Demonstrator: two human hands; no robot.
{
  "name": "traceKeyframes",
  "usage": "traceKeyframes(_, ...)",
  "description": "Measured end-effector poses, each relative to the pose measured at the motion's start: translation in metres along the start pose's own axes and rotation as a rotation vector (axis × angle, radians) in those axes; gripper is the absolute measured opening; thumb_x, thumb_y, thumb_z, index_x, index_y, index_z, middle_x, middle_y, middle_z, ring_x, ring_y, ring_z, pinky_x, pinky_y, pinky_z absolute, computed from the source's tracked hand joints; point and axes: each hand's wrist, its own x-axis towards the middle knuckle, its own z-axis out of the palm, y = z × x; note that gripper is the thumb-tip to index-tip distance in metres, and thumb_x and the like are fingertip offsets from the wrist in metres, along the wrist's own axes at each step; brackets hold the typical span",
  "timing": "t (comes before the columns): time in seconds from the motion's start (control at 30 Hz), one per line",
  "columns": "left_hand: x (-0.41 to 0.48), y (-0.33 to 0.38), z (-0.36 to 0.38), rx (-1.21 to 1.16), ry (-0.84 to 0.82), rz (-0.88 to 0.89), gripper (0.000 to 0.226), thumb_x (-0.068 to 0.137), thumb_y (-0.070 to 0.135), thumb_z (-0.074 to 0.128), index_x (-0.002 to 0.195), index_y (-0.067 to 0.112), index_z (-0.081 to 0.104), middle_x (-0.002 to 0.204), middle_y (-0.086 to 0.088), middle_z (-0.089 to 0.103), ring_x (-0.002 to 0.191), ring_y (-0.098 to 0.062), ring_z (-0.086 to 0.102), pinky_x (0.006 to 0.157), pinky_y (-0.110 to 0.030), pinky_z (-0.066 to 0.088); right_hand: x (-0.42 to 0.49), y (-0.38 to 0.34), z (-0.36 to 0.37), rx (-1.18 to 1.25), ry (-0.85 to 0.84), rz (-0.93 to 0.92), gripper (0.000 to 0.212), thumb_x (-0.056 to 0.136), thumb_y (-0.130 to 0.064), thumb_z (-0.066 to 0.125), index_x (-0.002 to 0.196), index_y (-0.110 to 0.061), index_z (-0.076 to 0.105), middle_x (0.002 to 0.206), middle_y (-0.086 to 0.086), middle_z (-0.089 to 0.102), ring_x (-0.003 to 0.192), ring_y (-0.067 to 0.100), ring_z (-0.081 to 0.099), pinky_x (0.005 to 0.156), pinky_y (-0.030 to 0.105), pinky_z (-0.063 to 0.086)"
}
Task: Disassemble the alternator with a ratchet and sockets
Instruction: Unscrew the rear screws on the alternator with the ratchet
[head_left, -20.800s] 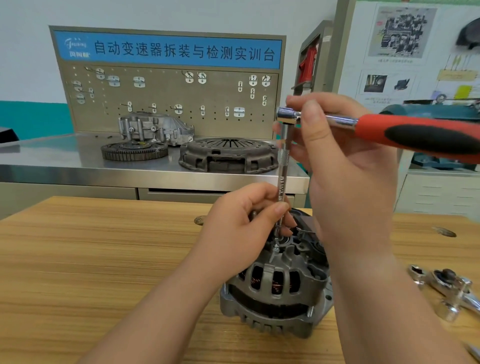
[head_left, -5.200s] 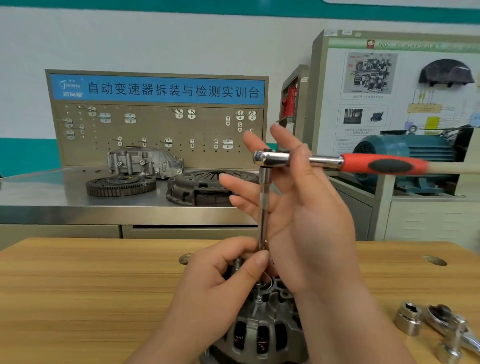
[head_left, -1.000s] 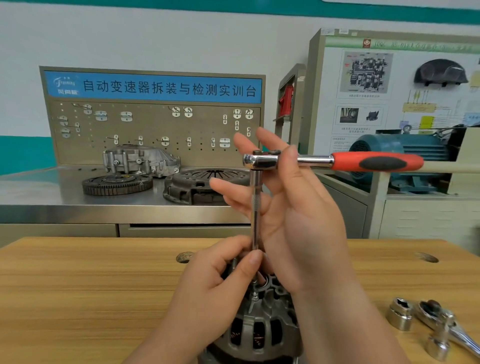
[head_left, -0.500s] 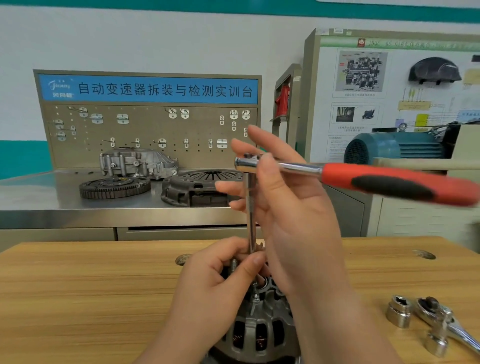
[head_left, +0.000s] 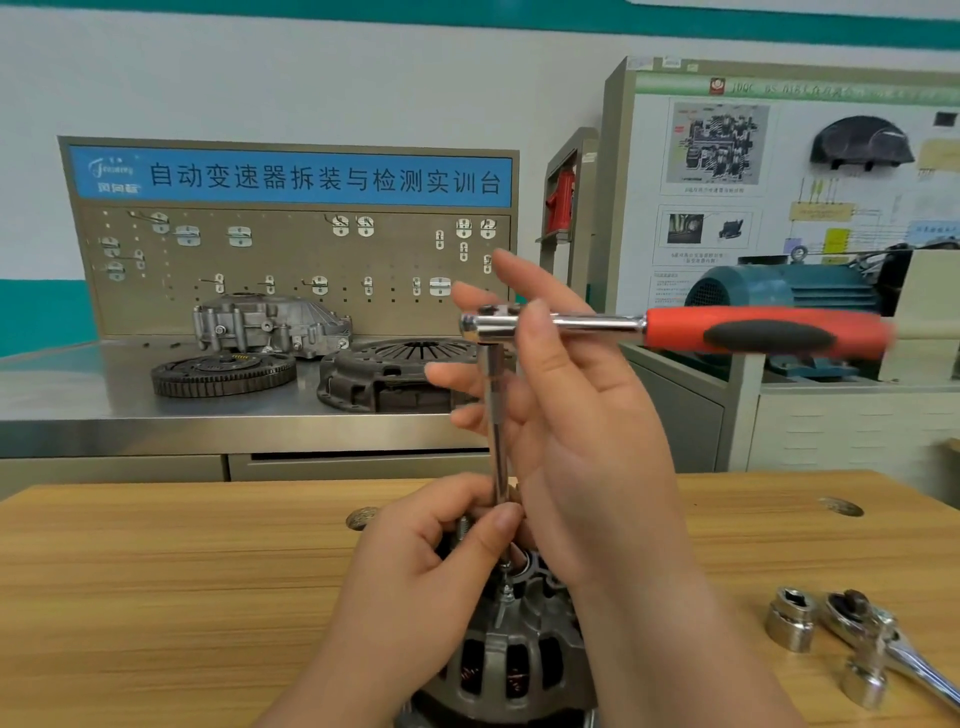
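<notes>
The grey alternator stands on the wooden table at the bottom centre, copper windings showing through its slots. A long thin socket extension rises upright from a bolt on its top to the ratchet, whose red and black handle points right. My left hand pinches the lower end of the extension just above the alternator. My right hand holds the ratchet head, thumb over the chrome neck, the other fingers spread out straight behind the extension.
A loose socket and a second chrome ratchet with a socket lie on the table at the right. Behind the table stands a steel bench with a clutch cover, a flywheel and a pegboard. A blue motor sits at the right.
The ratchet handle has swung from pointing toward the near right back to pointing straight right. My left hand stays on the extension's lower end.
</notes>
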Motion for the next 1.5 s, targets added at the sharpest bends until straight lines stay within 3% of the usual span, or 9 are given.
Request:
traceKeyframes(0.1, 0.0, -0.001, 0.001, -0.025, 0.019, -0.025, 0.015, 0.075, 0.043, 0.06, 0.085, 0.041, 0.071, 0.071, 0.01, 0.07, 0.066, 0.002, 0.061, 0.063, -0.012, 0.045, 0.0, -0.001, 0.003, -0.098, -0.039, -0.035, 0.025, 0.095, -0.02, 0.05, 0.11, -0.035, 0.063, 0.127, 0.003, 0.065, 0.087, 0.017, 0.067, 0.071, 0.026, 0.052)
traceKeyframes(0.27, -0.002, -0.003, 0.0, -0.043, 0.002, -0.027, 0.02, 0.076, 0.047, 0.058, 0.086, 0.034, 0.071, 0.072, 0.005, 0.07, 0.068, -0.003, 0.062, 0.064, -0.017, 0.047, -0.002, 0.003, 0.0, 0.108, 0.043, 0.061, 0.033, 0.09, -0.045, 0.051, 0.116, -0.028, 0.061, 0.114, -0.009, 0.072, 0.089, 0.018, 0.072, 0.07, 0.02, 0.051)
traceKeyframes(0.47, -0.001, -0.003, 0.0, -0.021, -0.018, 0.007, 0.019, 0.079, 0.046, 0.054, 0.087, 0.042, 0.071, 0.072, 0.011, 0.07, 0.067, 0.004, 0.061, 0.064, -0.009, 0.044, 0.0, 0.0, 0.0, 0.066, 0.047, 0.028, 0.035, 0.085, -0.044, 0.05, 0.117, -0.031, 0.06, 0.112, -0.005, 0.073, 0.084, 0.017, 0.072, 0.069, 0.022, 0.051)
traceKeyframes(0.67, 0.0, -0.002, 0.0, -0.025, 0.01, -0.019, 0.015, 0.076, 0.044, 0.06, 0.086, 0.039, 0.071, 0.073, 0.01, 0.072, 0.068, 0.002, 0.064, 0.064, -0.01, 0.046, -0.002, 0.005, 0.0, -0.055, 0.061, -0.083, 0.027, 0.087, -0.024, 0.057, 0.109, -0.031, 0.071, 0.117, -0.008, 0.07, 0.111, 0.018, 0.065, 0.097, 0.034, 0.048)
traceKeyframes(0.8, -0.001, -0.002, 0.0, -0.058, -0.004, -0.013, 0.023, 0.078, 0.047, 0.055, 0.086, 0.033, 0.072, 0.072, 0.008, 0.07, 0.067, 0.003, 0.062, 0.064, -0.01, 0.044, 0.001, 0.001, -0.002, 0.139, 0.04, 0.05, 0.035, 0.09, -0.038, 0.053, 0.119, -0.021, 0.062, 0.113, -0.002, 0.073, 0.092, 0.017, 0.07, 0.075, 0.023, 0.051)
traceKeyframes(0.97, 0.0, 0.0, 0.0, -0.047, -0.023, 0.007, 0.017, 0.082, 0.04, 0.056, 0.083, 0.032, 0.071, 0.062, 0.016, 0.064, 0.06, 0.007, 0.056, 0.059, -0.006, 0.04, 0.003, 0.001, -0.004, 0.153, 0.028, 0.09, 0.036, 0.089, -0.042, 0.049, 0.118, -0.024, 0.059, 0.107, 0.002, 0.074, 0.085, 0.018, 0.07, 0.072, 0.025, 0.05)
traceKeyframes(1.13, 0.001, -0.001, 0.0, -0.06, -0.003, -0.049, 0.019, 0.084, 0.028, 0.056, 0.076, 0.031, 0.072, 0.069, 0.005, 0.071, 0.067, -0.006, 0.065, 0.065, -0.014, 0.047, 0.001, 0.003, -0.005, -0.026, 0.048, -0.07, 0.022, 0.085, -0.023, 0.059, 0.1, -0.03, 0.074, 0.111, -0.007, 0.072, 0.11, 0.019, 0.064, 0.1, 0.036, 0.047)
traceKeyframes(1.3, 0.001, 0.001, 0.0, -0.079, -0.005, -0.032, 0.01, 0.082, 0.032, 0.063, 0.079, 0.032, 0.073, 0.069, 0.005, 0.072, 0.065, -0.003, 0.065, 0.063, -0.01, 0.046, 0.003, 0.002, -0.006, 0.134, 0.032, 0.057, 0.029, 0.09, -0.037, 0.053, 0.113, -0.026, 0.064, 0.108, -0.005, 0.073, 0.087, 0.016, 0.068, 0.074, 0.025, 0.051)
traceKeyframes(1.5, 0.0, -0.001, -0.002, -0.085, -0.021, -0.04, 0.019, 0.079, 0.042, 0.059, 0.087, 0.031, 0.073, 0.075, 0.002, 0.074, 0.072, -0.011, 0.069, 0.069, -0.019, 0.052, 0.004, 0.001, -0.008, 0.168, 0.026, 0.073, 0.036, 0.083, -0.037, 0.049, 0.114, -0.022, 0.06, 0.109, 0.0, 0.074, 0.081, 0.021, 0.071, 0.072, 0.029, 0.05)
